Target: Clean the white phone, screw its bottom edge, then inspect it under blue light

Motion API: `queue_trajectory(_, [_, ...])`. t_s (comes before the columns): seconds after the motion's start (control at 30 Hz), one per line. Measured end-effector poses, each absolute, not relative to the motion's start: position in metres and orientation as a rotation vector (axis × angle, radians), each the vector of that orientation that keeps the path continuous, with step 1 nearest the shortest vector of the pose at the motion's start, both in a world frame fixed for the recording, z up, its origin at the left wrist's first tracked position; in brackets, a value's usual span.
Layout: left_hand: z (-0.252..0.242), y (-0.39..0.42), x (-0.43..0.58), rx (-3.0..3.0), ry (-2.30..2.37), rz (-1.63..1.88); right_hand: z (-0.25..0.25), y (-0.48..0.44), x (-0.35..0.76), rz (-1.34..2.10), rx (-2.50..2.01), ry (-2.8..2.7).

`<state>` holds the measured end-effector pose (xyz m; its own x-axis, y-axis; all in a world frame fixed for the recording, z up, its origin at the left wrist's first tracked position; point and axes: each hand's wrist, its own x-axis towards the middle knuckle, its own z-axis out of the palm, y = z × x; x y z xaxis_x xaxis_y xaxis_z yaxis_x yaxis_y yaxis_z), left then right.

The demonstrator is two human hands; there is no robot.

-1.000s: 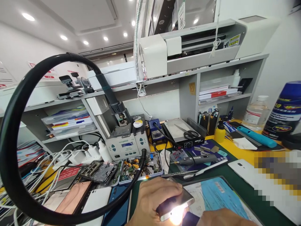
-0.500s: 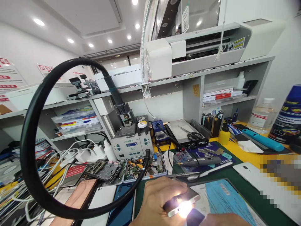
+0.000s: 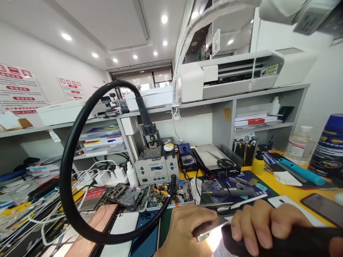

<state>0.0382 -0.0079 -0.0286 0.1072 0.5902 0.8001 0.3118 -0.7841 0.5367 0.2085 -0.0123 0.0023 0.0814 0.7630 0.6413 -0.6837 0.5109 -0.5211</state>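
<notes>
- Closed around a metal-edged device [image 3: 204, 235] near five o'clock: left hand [image 3: 187, 225], at six.
- Right hand [image 3: 264, 225] grips a dark object [image 3: 297, 242] at four o'clock.
- Bright light [image 3: 214, 239] glows between device and dark object.

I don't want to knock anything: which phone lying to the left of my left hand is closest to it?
The dark blue phone, nearest your left hand; the white phone and copper-coloured phone lie farther left.

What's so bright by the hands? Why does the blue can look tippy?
Head view: white glare washes out the spot between the left hand and the black object in the right hand; head view: the blue can leans near the edge, probably wide-lens stretching.
</notes>
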Motion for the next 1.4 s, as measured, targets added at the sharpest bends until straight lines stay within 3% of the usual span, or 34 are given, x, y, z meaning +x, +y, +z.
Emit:
queue_trajectory(0.17, [-0.021,-0.014,0.03,2.133,1.08,1.354,0.033,-0.018,0.198,1.12,-0.162,-0.876])
queue_trajectory(0.63, [0.001,-0.012,0.022,1.664,1.095,1.353,0.123,-0.01,0.188,1.38,-0.424,-0.996])
queue_trajectory(0.97, [0.007,-0.007,0.013,1.439,1.024,1.406,0.124,0.007,0.174,1.313,-0.358,-1.026])
queue_trajectory(1.4, [0.003,0.008,-0.004,0.946,1.032,1.511,0.083,0.03,0.172,1.114,-0.41,-1.083])
